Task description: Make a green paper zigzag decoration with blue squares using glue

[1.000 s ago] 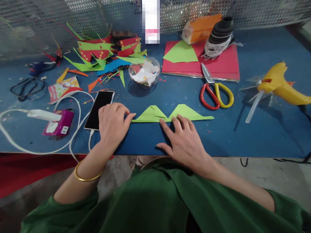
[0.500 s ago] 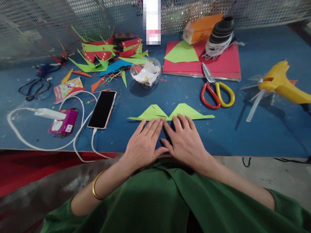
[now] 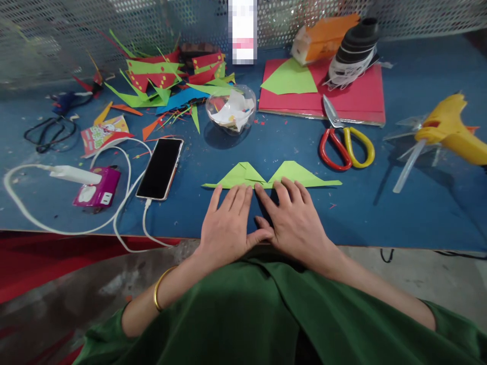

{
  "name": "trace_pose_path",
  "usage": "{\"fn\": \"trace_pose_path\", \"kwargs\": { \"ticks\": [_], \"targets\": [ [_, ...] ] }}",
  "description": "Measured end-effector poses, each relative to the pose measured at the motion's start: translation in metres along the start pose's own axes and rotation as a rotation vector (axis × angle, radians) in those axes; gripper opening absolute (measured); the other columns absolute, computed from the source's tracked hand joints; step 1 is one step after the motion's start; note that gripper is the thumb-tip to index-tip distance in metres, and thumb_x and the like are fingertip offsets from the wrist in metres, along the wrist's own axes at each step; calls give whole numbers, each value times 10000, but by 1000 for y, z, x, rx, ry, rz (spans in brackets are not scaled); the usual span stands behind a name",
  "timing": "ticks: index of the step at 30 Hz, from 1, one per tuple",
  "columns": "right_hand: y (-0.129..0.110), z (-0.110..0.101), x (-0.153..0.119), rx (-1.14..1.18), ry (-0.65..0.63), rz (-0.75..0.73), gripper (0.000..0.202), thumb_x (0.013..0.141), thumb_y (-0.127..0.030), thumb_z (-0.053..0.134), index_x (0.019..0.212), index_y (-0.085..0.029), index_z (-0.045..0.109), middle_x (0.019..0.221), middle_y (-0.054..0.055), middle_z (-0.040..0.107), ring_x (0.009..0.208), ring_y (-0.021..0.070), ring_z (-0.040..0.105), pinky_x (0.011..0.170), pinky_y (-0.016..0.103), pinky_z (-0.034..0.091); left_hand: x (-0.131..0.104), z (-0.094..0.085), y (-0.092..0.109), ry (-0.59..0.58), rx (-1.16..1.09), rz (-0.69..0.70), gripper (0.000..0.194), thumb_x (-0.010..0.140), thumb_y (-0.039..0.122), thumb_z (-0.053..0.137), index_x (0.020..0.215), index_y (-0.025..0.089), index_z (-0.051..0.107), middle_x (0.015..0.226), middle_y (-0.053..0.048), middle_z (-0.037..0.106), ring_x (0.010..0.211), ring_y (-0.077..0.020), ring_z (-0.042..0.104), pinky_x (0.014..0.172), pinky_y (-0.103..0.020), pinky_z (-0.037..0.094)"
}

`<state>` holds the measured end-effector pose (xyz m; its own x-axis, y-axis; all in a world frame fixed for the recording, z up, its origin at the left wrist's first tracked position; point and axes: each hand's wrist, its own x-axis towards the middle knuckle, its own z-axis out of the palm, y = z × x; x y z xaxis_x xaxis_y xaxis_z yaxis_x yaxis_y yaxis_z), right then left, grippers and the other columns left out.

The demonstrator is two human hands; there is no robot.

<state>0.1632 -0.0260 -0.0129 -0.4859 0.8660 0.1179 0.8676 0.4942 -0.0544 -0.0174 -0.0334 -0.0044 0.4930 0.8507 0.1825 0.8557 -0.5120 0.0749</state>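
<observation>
A folded piece of light green paper with two peaks and long thin ends lies on the blue table in front of me. My left hand rests flat, its stretched fingertips at the paper's lower edge, left of the middle. On the other side my right hand lies with fingers spread, the fingertips on the paper's lower edge under the right peak. The two thumbs meet near the table's front edge. Part of the paper's lower edge is hidden under the fingers.
Scissors and a yellow glue gun lie to the right. A charging phone and a purple power bank or adapter are on the left. Behind stand a clear bowl, cut paper masks, red sheets and a thread spool.
The view has shifted slightly. My left hand has turned a little and its fingers point straighter ahead; my right hand stays much the same on the paper.
</observation>
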Motion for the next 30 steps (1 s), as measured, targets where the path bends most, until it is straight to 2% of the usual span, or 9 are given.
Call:
{"fn": "trace_pose_path", "kwargs": {
  "ticks": [3, 7, 10, 12, 15, 17, 19, 24, 30],
  "targets": [
    [0, 0, 0, -4, 5, 2, 640, 998, -462, 432, 1547, -133, 422, 1380, 252, 533, 1337, 431, 437, 1125, 568, 319, -5, -4, -5, 20, 50, -99, 854, 982, 686, 296, 1391, -16, 559, 1372, -279, 622, 1289, -413, 574, 1183, -619, 258],
    [-1, -3, 0, 3, -6, 3, 636, 997, -446, 433, 1550, -132, 415, 1384, 258, 531, 1346, 428, 433, 1127, 569, 318, -16, -12, -22, 18, 92, -230, 800, 989, 647, 331, 1399, -1, 560, 1368, -298, 616, 1306, -459, 552, 1152, -694, 267],
    [-1, -3, 1, 9, -8, 6, 635, 996, -444, 438, 1546, -126, 420, 1390, 258, 529, 1341, 425, 438, 1125, 568, 322, -22, -18, -29, 9, 103, -298, 757, 985, 620, 384, 1396, 13, 569, 1404, -283, 595, 1373, -467, 488, 1175, -689, 237],
    [-2, -3, 1, 13, -7, 8, 628, 997, -441, 438, 1541, -127, 428, 1390, 256, 530, 1342, 424, 437, 1124, 568, 322, -21, -19, -27, 40, 117, -327, 753, 982, 598, 418, 1435, 6, 525, 1488, -281, 517, 1427, -454, 427, 1195, -656, 235],
    [-2, -2, 1, 14, 2, 8, 620, 1001, -436, 428, 1540, -130, 433, 1387, 256, 532, 1342, 424, 438, 1125, 568, 323, -14, -13, -15, 70, 109, -246, 687, 1005, 500, 432, 1488, 12, 459, 1581, -240, 411, 1480, -412, 362, 1210, -593, 265],
    [-1, -1, 1, 14, 8, 6, 612, 1001, -424, 425, 1540, -134, 435, 1385, 251, 537, 1338, 419, 442, 1127, 563, 326, -8, -5, -6, 21, 64, -96, 604, 1024, 422, 406, 1468, 23, 493, 1557, -193, 469, 1473, -364, 393, 1209, -531, 308],
    [-1, -1, 1, 15, 17, 5, 606, 999, -403, 429, 1537, -123, 438, 1390, 245, 540, 1340, 412, 442, 1132, 553, 329, -3, 2, 1, 1, 36, -21, 571, 1033, 378, 380, 1449, 11, 513, 1529, -175, 512, 1444, -328, 446, 1200, -482, 343],
    [-2, -2, 1, 12, 29, 13, 597, 997, -366, 433, 1509, -62, 461, 1402, 245, 552, 1352, 405, 446, 1149, 540, 329, 1, 6, 5, 19, 47, -46, 559, 1030, 369, 381, 1422, 3, 540, 1482, -187, 560, 1384, -341, 518, 1181, -529, 352],
    [5, -7, -5, -16, 25, 27, 547, 1023, -308, 368, 1473, -19, 486, 1434, 232, 567, 1361, 361, 479, 1170, 546, 299, -14, -4, -17, 32, 109, -145, 555, 1021, 372, 396, 1399, -2, 556, 1457, -214, 575, 1355, -373, 543, 1162, -581, 343]
  ]
}}
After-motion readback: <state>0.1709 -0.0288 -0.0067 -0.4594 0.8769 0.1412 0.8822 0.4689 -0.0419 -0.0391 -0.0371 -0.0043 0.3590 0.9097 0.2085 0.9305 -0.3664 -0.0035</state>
